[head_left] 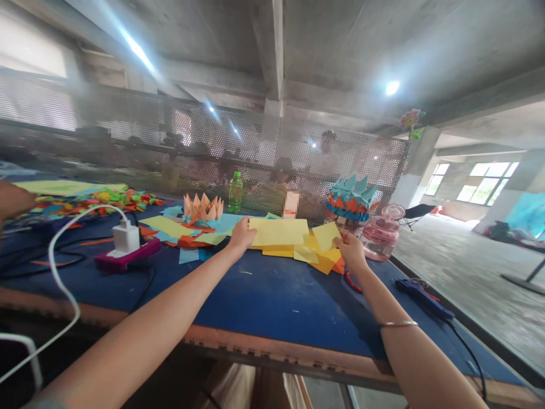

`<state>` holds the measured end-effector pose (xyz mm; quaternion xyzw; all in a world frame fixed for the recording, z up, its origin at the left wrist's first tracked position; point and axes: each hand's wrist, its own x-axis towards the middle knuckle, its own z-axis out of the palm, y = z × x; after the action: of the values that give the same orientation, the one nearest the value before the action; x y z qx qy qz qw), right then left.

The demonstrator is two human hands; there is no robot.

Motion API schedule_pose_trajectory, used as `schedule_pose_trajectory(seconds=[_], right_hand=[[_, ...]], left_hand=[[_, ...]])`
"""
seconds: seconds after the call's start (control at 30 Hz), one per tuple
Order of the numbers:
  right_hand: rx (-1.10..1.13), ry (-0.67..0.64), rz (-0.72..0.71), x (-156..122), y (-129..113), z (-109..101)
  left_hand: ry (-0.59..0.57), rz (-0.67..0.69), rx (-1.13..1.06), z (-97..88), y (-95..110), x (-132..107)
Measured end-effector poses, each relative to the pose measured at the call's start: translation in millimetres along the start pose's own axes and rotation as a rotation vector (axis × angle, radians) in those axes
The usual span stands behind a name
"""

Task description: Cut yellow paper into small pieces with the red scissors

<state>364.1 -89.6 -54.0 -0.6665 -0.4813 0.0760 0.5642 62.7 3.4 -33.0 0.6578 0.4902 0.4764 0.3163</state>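
My left hand [242, 237] lies at the left edge of a large pale yellow paper sheet [279, 232], its fingertips on the paper. Several overlapping yellow and orange paper pieces [315, 255] spread beneath and beside that sheet on the blue tabletop [272, 298]. My right hand [351, 253] pinches the corner of a smaller yellow sheet [326, 236] at the right end of the pile. Just left of my left hand, loose yellow, orange and blue paper pieces [170, 230] lie around a folded orange paper crown [203, 208].
Behind the papers stand a green bottle [235, 193], a blue-and-orange paper model [351, 199] and a pink plastic jar [381, 233]. A blue glue gun [423, 298] and red-handled tool [353, 282] lie right. A white charger [125, 238] sits left. People sit behind a perforated metal screen [340, 165].
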Motion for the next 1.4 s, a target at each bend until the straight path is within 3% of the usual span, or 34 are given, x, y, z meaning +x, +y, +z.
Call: schedule_pose_trajectory(seconds=[0.17,0.4,0.63,0.7,0.83,0.9,1.17,1.4], right_hand=[[0.113,-0.024,0.054,-8.5,-12.8,4.5],[0.173,-0.138,0.089,-19.0,-24.6,13.0],[0.191,-0.019,0.128,-15.2,-21.4,10.1],[0.195,0.003,0.132,-15.1,-21.1,8.6],[0.192,0.011,0.137,-16.1,-20.8,9.2],[0.187,0.005,0.135,-16.6,-20.1,11.1],[0.111,-0.074,0.102,-17.2,-15.4,16.9],[-0.138,-0.183,0.02,-16.8,-7.1,16.4]], left_hand=[[-0.141,0.006,-0.092,7.2,1.0,-9.6],[-0.207,0.125,0.002,5.8,-2.4,-9.0],[-0.213,0.029,-0.275,6.3,4.3,-11.9],[-0.231,0.002,-0.218,6.7,4.5,-13.8],[-0.167,0.047,0.175,7.2,-2.3,-12.4],[-0.132,0.061,0.254,6.9,-5.8,-10.4],[-0.031,0.039,0.291,5.5,-8.0,-8.3],[0.12,-0.053,0.185,0.9,-10.7,-3.0]])
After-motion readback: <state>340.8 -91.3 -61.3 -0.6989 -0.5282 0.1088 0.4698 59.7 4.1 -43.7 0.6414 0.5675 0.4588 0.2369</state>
